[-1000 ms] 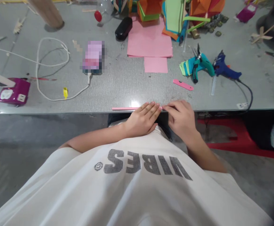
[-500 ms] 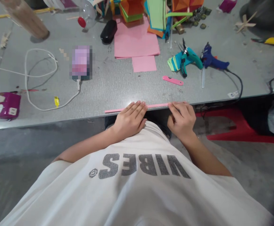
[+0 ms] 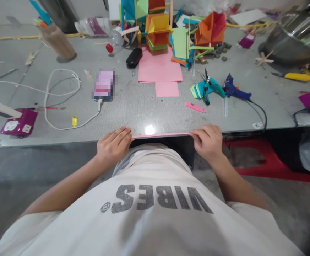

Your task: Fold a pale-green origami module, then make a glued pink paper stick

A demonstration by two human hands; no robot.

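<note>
A narrow pink paper strip (image 3: 160, 135) stretches along the front edge of the table, between my two hands. My left hand (image 3: 114, 145) grips its left end, fingers laid close together over the table edge and thumb lower down. At the other end, my right hand (image 3: 207, 142) pinches the strip between thumb and curled fingers. Beyond the hands lie a pink folding cutter (image 3: 195, 107), a small pink paper piece (image 3: 167, 89) and larger pink sheets (image 3: 160, 67).
Teal pliers (image 3: 210, 87) rest on coloured paper pieces, beside a blue glue gun (image 3: 236, 89) with its cord. Leftward are a phone (image 3: 104, 84) on a white cable and a purple box (image 3: 20, 122). Folded-paper shapes (image 3: 157, 30) stand at the back; a metal pot (image 3: 293, 39) stands far right.
My left hand has slid leftward along the strip from its middle to its left end. My right hand keeps its pinch at the right end. The view has tilted up.
</note>
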